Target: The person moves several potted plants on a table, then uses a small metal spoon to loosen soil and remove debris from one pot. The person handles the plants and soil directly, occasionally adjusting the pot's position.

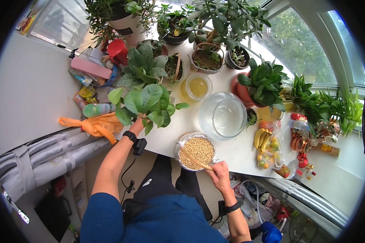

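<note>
My right hand (pixel 220 171) grips a thin wooden stick (pixel 194 158) whose far end rests in a foil-lined bowl of pale round pellets (pixel 196 151) at the near edge of the white table (pixel 170 129). My left hand (pixel 138 121) reaches up under a broad-leaved green plant (pixel 147 101) and is closed around its base; the leaves hide most of the fingers. A black band sits on each wrist.
A clear glass bowl (pixel 223 116) stands right of the plant, a jar of yellow liquid (pixel 197 86) behind it. Several potted plants (pixel 209 56) line the window. Bananas and bagged fruit (pixel 267 146) lie right. An orange bag (pixel 94 124) and bottles lie left.
</note>
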